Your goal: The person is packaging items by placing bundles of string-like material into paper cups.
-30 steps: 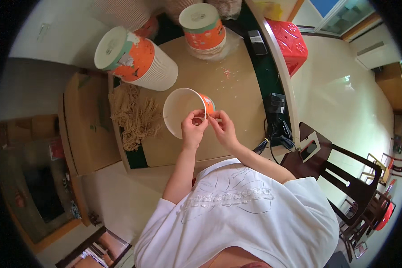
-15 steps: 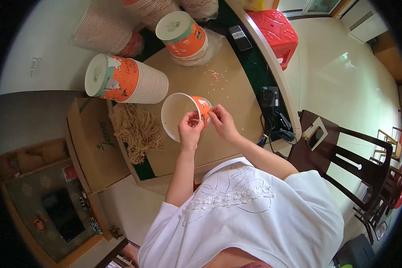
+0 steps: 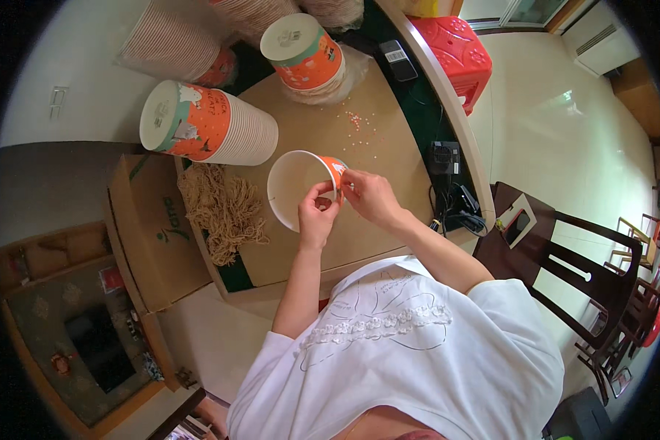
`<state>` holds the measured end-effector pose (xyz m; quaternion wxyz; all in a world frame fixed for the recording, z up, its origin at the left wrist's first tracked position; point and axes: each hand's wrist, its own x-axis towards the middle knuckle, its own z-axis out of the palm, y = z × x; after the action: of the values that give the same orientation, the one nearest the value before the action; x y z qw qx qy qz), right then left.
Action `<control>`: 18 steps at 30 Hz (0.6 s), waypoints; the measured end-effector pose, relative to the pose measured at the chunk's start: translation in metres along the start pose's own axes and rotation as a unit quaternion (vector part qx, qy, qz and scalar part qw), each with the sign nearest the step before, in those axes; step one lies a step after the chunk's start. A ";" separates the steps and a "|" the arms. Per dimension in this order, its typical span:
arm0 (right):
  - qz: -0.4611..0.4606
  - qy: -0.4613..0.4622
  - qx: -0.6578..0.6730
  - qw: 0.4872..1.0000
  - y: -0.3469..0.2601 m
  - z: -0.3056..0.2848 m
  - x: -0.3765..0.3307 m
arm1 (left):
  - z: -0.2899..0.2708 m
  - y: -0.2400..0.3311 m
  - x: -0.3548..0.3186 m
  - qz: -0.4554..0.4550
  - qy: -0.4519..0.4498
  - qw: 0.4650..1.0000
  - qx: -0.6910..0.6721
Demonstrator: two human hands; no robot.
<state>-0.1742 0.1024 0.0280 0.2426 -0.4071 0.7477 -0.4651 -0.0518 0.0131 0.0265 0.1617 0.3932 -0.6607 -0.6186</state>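
Note:
An orange-printed white paper bucket [image 3: 284,192] lies on its side on the brown board, its mouth turned to the left. My left hand [image 3: 317,216] pinches the near part of its rim, with fingers reaching inside the mouth. At the outer orange wall, my right hand [image 3: 375,196] is closed in a pinch, close to the left fingertips. Whatever sits between the right fingertips is hidden or too small to make out. Beside the bucket on the left is a heap of beige string [image 3: 224,213].
Stacked paper buckets [image 3: 209,125] lie at left; another stack [image 3: 308,59] stands behind. Small pink and white beads [image 3: 356,123] are scattered on the brown board [image 3: 308,260]. Along the right edge are a black phone-like device [image 3: 398,62], a small black box [image 3: 444,158] and cables [image 3: 462,213].
My right hand has turned over slightly, its back now facing up more, and stays at the bucket's wall. The left hand keeps hold of the rim.

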 end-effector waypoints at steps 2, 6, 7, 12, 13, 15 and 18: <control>0.009 -0.013 -0.009 1.000 -0.001 0.000 0.000 | 0.001 0.002 -0.001 0.001 -0.003 1.000 0.000; -0.003 -0.005 -0.009 1.000 0.003 0.001 0.000 | 0.001 0.001 -0.001 0.016 -0.022 0.999 0.030; -0.002 -0.010 -0.013 1.000 0.005 0.001 0.000 | -0.001 0.001 -0.001 0.016 -0.021 0.999 0.028; -0.020 -0.034 -0.050 0.998 0.008 -0.001 -0.001 | 0.000 -0.005 0.000 0.040 -0.028 0.994 0.100; -0.017 -0.046 -0.051 0.997 0.010 0.000 -0.002 | 0.002 -0.005 0.001 0.100 -0.008 0.976 0.193; -0.031 -0.041 -0.056 0.997 0.017 0.007 -0.004 | 0.006 -0.005 0.002 0.105 0.021 0.970 0.218; 0.007 -0.052 0.018 0.998 0.018 0.007 -0.009 | 0.007 -0.006 0.002 0.126 0.032 0.957 0.260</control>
<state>-0.1710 0.1107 0.0083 0.2915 -0.4212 0.7281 -0.4554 -0.0565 0.0167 0.0193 0.1515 0.3547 -0.8372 -0.3876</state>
